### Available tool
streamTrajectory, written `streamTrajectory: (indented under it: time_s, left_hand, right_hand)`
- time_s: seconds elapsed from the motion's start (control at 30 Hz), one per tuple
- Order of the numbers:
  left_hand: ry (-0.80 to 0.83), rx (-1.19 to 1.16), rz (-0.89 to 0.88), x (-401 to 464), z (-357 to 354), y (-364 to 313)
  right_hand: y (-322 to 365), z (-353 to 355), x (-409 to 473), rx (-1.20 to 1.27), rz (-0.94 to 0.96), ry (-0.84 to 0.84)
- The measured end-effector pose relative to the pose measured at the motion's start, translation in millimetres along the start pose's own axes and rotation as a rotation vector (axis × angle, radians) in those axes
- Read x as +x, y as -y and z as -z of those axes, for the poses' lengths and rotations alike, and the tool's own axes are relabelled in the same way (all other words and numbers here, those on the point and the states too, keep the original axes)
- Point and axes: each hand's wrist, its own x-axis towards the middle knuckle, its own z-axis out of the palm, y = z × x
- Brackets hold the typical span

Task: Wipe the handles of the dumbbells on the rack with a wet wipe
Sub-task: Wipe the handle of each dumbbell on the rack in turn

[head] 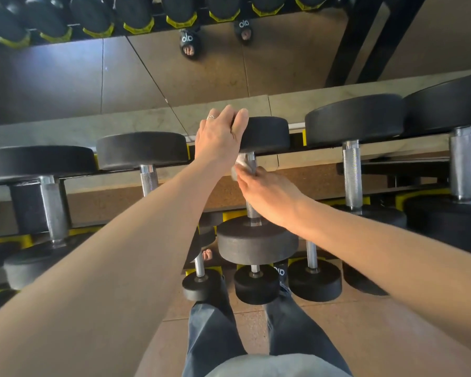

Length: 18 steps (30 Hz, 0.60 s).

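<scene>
A row of black dumbbells with knurled steel handles lies across the rack (283, 161). The middle dumbbell (267, 133) has its near head (257, 244) pointing toward me. My left hand (219, 137) grips the left edge of its far head, fingers curled over the rim. My right hand (267, 194) holds a white wet wipe (239, 165) wrapped against the upper part of that dumbbell's handle (252, 164). The lower part of the handle shows under my right palm.
Neighbouring dumbbells sit left (142, 149) and right (354, 121), handles (351, 175) bare. Smaller dumbbells (256, 284) rest on a lower tier above my legs. A mirror (174, 72) behind the rack reflects the floor, sandalled feet and another dumbbell row.
</scene>
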Motion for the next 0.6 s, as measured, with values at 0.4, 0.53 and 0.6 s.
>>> streamTrajectory:
  time_s: [0.4,0.53,0.6]
  left_hand:
    - [-0.013,-0.022,0.011,0.4,-1.6,0.5]
    - [-0.025,-0.029,0.005,-0.2,-3.9,1.9]
    - [-0.027,-0.033,0.006,0.4,-3.8,1.7]
  right_hand:
    - [4.0,11.2,-3.3,1.465,-0.974,-0.024]
    - [25.8,12.9,-13.8,1.440,-0.981,-0.078]
    - [33.4,15.7,-27.0,1.277,-0.763,-0.155]
